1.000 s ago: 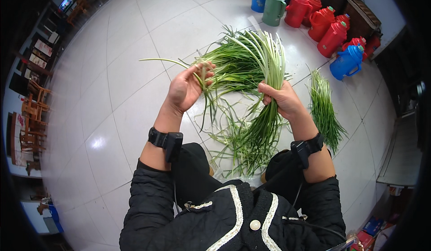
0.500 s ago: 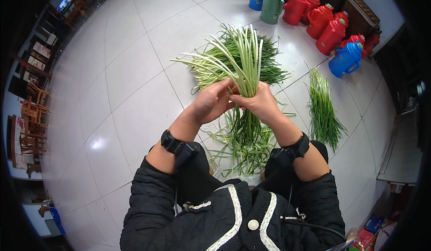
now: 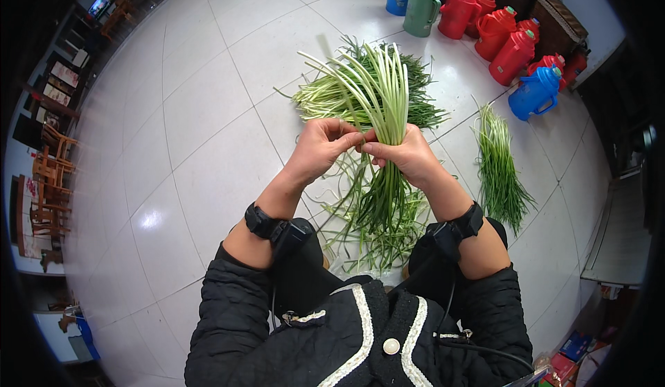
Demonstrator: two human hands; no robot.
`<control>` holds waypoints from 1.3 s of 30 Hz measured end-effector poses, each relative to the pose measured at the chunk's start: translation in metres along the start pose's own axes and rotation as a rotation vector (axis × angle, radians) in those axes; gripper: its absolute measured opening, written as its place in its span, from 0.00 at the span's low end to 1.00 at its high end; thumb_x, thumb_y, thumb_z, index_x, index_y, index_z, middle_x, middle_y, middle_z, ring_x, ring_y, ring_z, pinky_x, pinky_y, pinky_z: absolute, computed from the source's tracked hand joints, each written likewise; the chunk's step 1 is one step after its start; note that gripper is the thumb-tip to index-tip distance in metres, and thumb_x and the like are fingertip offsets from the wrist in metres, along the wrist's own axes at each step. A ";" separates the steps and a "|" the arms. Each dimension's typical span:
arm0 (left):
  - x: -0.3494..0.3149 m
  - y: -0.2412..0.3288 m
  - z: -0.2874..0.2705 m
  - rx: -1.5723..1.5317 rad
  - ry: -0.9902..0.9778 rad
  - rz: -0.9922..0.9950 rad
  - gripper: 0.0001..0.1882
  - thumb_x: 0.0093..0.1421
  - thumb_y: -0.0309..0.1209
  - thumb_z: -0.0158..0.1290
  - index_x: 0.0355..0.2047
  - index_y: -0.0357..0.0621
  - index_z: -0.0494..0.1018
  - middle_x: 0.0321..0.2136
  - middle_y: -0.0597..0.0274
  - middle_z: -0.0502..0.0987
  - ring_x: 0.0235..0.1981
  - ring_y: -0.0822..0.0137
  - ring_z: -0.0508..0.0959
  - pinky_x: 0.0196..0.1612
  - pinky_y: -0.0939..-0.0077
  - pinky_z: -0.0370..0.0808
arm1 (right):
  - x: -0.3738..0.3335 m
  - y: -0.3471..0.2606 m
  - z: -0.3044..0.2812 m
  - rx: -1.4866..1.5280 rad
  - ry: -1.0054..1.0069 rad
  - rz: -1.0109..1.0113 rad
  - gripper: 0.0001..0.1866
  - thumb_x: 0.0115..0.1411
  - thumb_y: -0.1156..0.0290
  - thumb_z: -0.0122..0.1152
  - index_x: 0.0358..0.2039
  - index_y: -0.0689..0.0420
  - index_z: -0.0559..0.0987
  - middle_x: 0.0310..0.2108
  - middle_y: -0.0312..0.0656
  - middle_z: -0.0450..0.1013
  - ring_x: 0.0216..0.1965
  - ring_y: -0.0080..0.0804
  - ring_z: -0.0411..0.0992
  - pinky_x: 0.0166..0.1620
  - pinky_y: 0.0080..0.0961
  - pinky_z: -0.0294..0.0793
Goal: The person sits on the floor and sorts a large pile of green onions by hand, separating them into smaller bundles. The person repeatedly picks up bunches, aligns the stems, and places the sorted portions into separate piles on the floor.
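Note:
A bunch of garlic chives (image 3: 392, 103) stands upright in my right hand (image 3: 414, 157), which is closed round its middle, pale stems up and green leaves hanging down. My left hand (image 3: 320, 150) is beside it, thumb and finger pinched on a thin chive stalk at the bunch's left edge. Beyond the hands lies a large pile of garlic chives (image 3: 424, 85) on the floor, partly hidden by the held bunch. Loose chive leaves and scraps (image 3: 388, 252) are scattered below the hands, between my knees.
A separate bundle of chives (image 3: 499, 169) lies on the tiled floor (image 3: 201, 158) to the right. Several red flasks (image 3: 511, 58), a green flask (image 3: 421, 6) and a blue flask (image 3: 535, 92) stand at the far right. Wooden chairs (image 3: 52, 172) are at the far left.
The left hand's fingers have drawn together into a pinch on a stalk. The held bunch has shifted slightly right, and its left-leaning stems have come in closer to the rest.

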State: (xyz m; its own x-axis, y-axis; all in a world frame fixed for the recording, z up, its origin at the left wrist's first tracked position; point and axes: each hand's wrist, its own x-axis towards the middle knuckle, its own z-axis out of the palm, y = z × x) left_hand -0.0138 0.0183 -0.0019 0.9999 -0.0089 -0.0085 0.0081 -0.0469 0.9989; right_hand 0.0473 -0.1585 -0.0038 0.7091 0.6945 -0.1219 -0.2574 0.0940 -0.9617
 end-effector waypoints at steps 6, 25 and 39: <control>-0.001 0.000 -0.004 0.194 -0.018 0.043 0.09 0.57 0.30 0.54 0.29 0.34 0.75 0.23 0.68 0.74 0.24 0.81 0.68 0.27 0.85 0.65 | 0.000 0.001 -0.003 -0.046 0.031 0.015 0.08 0.49 0.78 0.63 0.31 0.65 0.77 0.25 0.39 0.74 0.20 0.18 0.68 0.24 0.14 0.69; 0.000 0.001 -0.004 0.281 -0.069 0.010 0.09 0.56 0.28 0.54 0.28 0.32 0.74 0.20 0.67 0.74 0.22 0.81 0.69 0.25 0.84 0.66 | -0.003 -0.005 -0.001 -0.224 0.076 -0.069 0.05 0.49 0.79 0.62 0.26 0.65 0.76 0.20 0.36 0.72 0.18 0.19 0.70 0.22 0.15 0.68; -0.001 0.002 -0.001 0.290 -0.015 0.029 0.06 0.55 0.25 0.52 0.30 0.33 0.72 0.26 0.66 0.74 0.27 0.79 0.72 0.30 0.83 0.70 | -0.003 -0.004 0.000 -0.190 0.061 -0.065 0.04 0.49 0.79 0.59 0.27 0.65 0.75 0.20 0.36 0.72 0.18 0.19 0.70 0.22 0.16 0.70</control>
State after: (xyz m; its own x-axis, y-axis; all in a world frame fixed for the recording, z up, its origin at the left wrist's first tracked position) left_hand -0.0144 0.0193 0.0001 0.9994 -0.0295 0.0166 -0.0254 -0.3303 0.9436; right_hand 0.0463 -0.1611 -0.0002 0.7598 0.6466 -0.0674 -0.0855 -0.0033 -0.9963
